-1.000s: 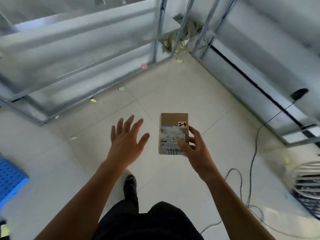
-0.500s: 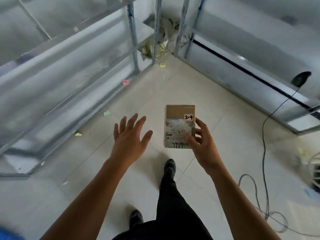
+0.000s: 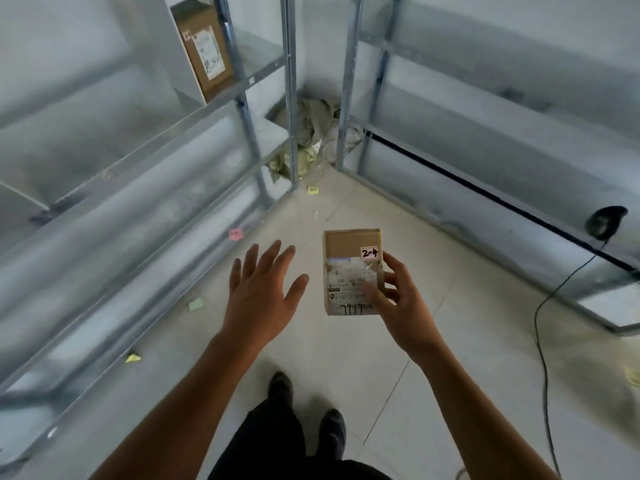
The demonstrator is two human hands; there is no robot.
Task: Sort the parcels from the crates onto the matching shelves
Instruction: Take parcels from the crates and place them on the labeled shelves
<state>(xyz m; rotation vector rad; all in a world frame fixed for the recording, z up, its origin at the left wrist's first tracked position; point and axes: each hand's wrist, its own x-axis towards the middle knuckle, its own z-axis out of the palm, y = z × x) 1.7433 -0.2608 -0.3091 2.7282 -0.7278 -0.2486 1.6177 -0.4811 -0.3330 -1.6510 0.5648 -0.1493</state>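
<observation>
Grey metal shelving (image 3: 145, 188) fills the left of the frame and a second run (image 3: 485, 140) crosses the right; the two meet at a corner near the top centre, where crumpled pale wrapping (image 3: 311, 133) is wedged between the uprights. A tall cardboard box (image 3: 204, 46) with a white label stands on an upper-left shelf. Coloured paper slips lie scattered on the pale tiled floor (image 3: 346, 358): a pink one (image 3: 235, 233), a green one (image 3: 195, 304), a yellow one (image 3: 132, 358). A black cable (image 3: 543, 306) trails down the right side of the frame. My dark shoes (image 3: 332, 431) show at bottom centre.

My right hand (image 3: 403, 299) grips the small brown cardboard parcel (image 3: 351, 271) at the centre of the frame, in the air above the floor, thumb on its face and fingers wrapped round its right edge. The parcel is a flat rectangular box; a white shipping label covers its lower part and a small tag marked "2-4" sits at the upper right. My left hand (image 3: 263, 296) hovers just left of it, fingers spread wide, touching nothing.
</observation>
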